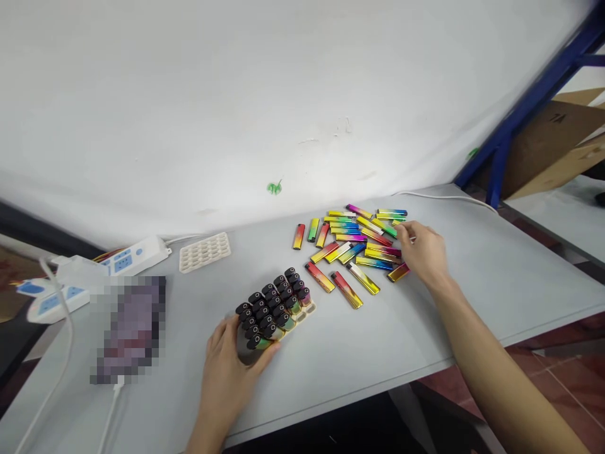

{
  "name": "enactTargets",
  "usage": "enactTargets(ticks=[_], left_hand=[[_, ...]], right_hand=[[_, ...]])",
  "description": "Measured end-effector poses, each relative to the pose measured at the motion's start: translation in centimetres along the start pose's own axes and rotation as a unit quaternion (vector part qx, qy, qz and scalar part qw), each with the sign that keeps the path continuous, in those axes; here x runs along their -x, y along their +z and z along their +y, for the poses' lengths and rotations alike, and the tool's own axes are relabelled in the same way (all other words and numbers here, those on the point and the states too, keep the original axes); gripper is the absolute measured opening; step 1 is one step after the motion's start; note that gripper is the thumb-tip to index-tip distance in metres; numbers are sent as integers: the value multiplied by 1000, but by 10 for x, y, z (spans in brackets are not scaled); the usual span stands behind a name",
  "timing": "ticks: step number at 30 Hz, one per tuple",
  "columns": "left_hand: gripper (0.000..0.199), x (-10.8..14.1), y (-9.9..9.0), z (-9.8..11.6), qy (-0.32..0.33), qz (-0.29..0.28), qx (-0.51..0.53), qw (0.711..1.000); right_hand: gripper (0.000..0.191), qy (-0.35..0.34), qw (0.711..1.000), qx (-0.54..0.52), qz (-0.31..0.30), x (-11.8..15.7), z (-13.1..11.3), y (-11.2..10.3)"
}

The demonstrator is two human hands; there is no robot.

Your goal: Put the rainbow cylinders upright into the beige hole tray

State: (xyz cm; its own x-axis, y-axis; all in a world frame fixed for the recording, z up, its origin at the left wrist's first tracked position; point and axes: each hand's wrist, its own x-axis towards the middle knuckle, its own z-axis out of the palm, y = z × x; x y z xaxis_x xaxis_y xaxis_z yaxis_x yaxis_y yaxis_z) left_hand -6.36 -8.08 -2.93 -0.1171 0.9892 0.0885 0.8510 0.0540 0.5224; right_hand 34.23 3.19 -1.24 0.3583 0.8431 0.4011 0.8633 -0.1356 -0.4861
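Observation:
A pale tray (pixel 301 320) stands on the grey table, filled with upright black-topped lighters (pixel 269 309); a few slots at its right end are empty. My left hand (pixel 231 369) is wrapped round the tray's near left end, thumb on the front side. Many shiny coloured lighters (pixel 347 290) lie loosely spread to the right of the tray. At the right edge of that pile is my right hand (pixel 423 252), its fingers curled together beside the lighters; what they hold, if anything, is hidden.
An empty pale tray (pixel 205 252) lies near the wall. Power strips (pixel 127 258), a blurred-out device (pixel 132 331) and white cables are at the left. A blue metal frame (pixel 501 164) and cardboard boxes (pixel 553 142) stand at the right.

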Motion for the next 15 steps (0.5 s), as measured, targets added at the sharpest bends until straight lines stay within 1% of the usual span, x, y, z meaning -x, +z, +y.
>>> enactTargets(ticks=[4, 11, 13, 15], left_hand=[[71, 0, 1, -1, -2, 2, 3, 1000], [68, 0, 0, -1, 0, -2, 1, 1000], [68, 0, 0, -2, 0, -1, -1, 1000], [68, 0, 0, -3, 2, -3, -1, 1000]], right_hand=[[34, -2, 1000, -12, -2, 1, -2, -1], [32, 2, 1000, -11, -17, 3, -7, -6], [27, -31, 999, -20, -36, 5, -8, -8], [18, -97, 992, -21, -83, 8, -10, -10]])
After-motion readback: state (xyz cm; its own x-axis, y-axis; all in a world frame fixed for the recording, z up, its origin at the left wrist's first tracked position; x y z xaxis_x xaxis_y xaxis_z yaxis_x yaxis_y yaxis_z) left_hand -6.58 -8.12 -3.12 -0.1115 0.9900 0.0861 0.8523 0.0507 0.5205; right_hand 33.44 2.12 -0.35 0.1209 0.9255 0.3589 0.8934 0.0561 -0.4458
